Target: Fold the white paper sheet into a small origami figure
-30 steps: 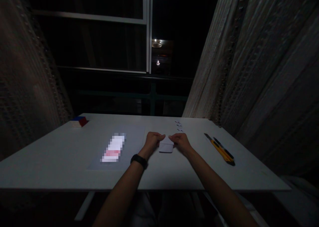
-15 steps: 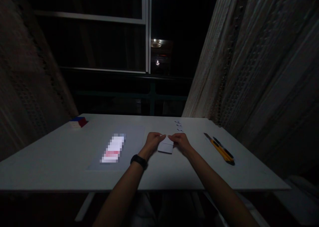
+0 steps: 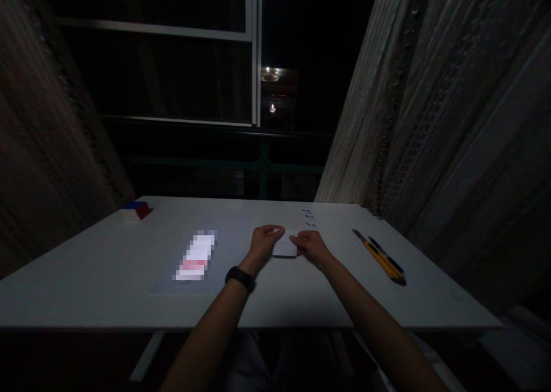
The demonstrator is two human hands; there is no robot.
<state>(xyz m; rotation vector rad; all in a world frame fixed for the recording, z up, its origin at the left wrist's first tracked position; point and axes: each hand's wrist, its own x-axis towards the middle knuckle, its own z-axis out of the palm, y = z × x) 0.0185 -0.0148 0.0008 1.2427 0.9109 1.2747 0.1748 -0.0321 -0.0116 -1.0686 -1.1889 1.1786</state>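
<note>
Dim white surface (image 3: 107, 277), night window | folded paper (image 3: 284, 247) is pinched at side edges by fingers (image 3: 275, 230) of left hand (image 3: 263, 241) and right hand (image 3: 310, 245) | judged light, limp, easily creased.

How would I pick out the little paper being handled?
Start at the white table below the dark window and find the left hand and right hand at its middle. Between them is a small white paper, the only item both hands hold; the larger sheet and yellow knife lie untouched on either side.
</note>
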